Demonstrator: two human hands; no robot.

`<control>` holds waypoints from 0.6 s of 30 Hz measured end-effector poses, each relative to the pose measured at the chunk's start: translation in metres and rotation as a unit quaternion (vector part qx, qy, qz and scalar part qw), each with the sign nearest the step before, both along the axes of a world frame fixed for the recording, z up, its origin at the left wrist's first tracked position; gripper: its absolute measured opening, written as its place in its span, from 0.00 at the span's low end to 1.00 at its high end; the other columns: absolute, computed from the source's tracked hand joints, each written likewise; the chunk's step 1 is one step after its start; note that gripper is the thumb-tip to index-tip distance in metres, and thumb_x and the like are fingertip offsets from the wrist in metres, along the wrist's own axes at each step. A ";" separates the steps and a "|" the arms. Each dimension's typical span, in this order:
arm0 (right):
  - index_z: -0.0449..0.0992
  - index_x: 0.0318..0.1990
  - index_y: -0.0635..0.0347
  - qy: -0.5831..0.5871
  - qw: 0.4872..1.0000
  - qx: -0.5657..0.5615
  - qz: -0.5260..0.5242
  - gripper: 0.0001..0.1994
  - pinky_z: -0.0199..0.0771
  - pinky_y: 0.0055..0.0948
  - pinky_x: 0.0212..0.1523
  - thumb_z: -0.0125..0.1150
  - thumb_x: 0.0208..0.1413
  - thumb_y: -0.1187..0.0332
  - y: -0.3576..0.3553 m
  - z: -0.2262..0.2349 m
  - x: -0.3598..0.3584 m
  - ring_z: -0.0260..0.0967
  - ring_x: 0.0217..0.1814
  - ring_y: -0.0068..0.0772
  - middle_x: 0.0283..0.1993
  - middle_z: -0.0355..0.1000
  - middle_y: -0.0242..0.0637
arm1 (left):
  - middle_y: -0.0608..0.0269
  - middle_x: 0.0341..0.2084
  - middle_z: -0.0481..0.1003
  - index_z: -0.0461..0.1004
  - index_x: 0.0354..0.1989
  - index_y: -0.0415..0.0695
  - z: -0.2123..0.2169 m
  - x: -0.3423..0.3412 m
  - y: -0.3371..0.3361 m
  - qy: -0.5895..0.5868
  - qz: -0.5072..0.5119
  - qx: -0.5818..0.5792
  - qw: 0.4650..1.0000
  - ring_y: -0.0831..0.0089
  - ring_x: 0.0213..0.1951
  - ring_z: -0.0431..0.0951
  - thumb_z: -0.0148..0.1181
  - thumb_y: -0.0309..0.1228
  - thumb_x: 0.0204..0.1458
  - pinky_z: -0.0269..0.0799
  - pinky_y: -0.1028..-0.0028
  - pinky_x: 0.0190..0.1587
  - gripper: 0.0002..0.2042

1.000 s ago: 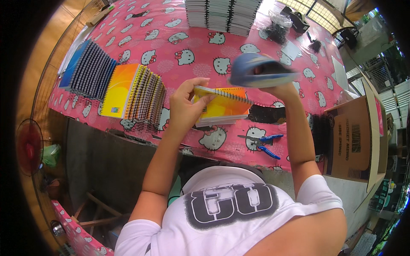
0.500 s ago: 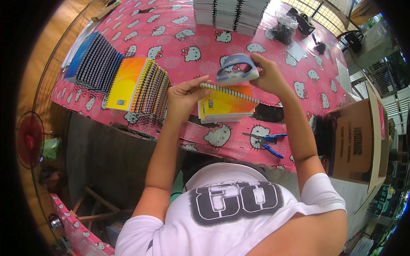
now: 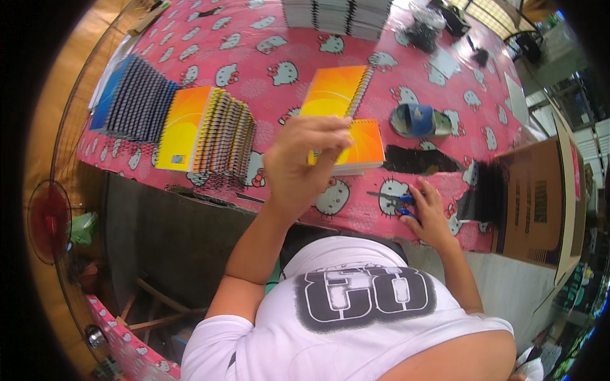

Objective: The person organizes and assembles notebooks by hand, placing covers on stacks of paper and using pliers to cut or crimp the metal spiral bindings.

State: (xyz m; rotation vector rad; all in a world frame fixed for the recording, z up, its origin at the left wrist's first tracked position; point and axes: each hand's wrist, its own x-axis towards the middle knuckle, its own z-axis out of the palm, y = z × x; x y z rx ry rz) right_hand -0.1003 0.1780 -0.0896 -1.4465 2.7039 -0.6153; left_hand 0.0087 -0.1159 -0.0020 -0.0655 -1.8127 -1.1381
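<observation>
My left hand is raised above the table and holds an orange spiral notebook by its lower edge, tilted up. Under it a small stack of orange notebooks lies on the pink cartoon-cat tablecloth. My right hand rests low on the table's near edge, fingers on blue-handled scissors. A blue roll of tape lies on the cloth just beyond that hand.
Fanned rows of orange notebooks and blue notebooks lie at the left. Stacks of white paper stand at the far edge. An open cardboard box sits at the right. A red fan stands at the left.
My right hand has put the blue tape roll down on the cloth and dropped to the scissors at the near edge. My left hand has lifted the orange notebook higher.
</observation>
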 end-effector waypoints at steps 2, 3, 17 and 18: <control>0.68 0.56 0.59 0.035 0.999 0.028 0.006 0.30 0.57 0.47 0.59 0.70 0.43 0.64 0.011 -0.009 0.011 0.56 0.62 0.52 0.60 0.59 0.48 | 0.50 0.35 0.78 0.75 0.35 0.37 -0.013 0.002 0.011 -0.071 -0.001 -0.117 0.991 0.67 0.36 0.80 0.66 0.18 0.44 0.76 0.73 0.40 0.10; 0.68 0.56 0.59 0.054 0.998 0.019 0.000 0.29 0.60 0.47 0.56 0.69 0.44 0.65 0.009 -0.010 0.008 0.58 0.59 0.50 0.58 0.62 0.48 | 0.50 0.35 0.78 0.76 0.35 0.37 -0.019 0.003 0.018 -0.092 0.017 -0.068 0.993 0.66 0.36 0.80 0.67 0.18 0.43 0.76 0.73 0.39 0.10; 0.76 0.44 0.63 -0.099 0.970 -0.222 0.019 0.17 0.72 0.30 0.41 0.69 0.45 0.69 -0.101 0.090 0.023 0.73 0.43 0.35 0.41 0.73 0.44 | 0.52 0.35 0.78 0.77 0.35 0.35 -0.037 -0.001 0.025 -0.079 0.044 0.010 0.996 0.63 0.37 0.80 0.65 0.14 0.40 0.76 0.71 0.40 0.11; 0.76 0.41 0.66 -0.183 0.962 -0.202 0.030 0.14 0.73 0.29 0.39 0.66 0.50 0.67 -0.102 0.093 0.021 0.74 0.39 0.35 0.40 0.74 0.44 | 0.52 0.35 0.78 0.77 0.35 0.34 -0.036 0.002 0.022 -0.063 0.043 -0.022 0.997 0.63 0.37 0.80 0.64 0.14 0.41 0.77 0.71 0.40 0.11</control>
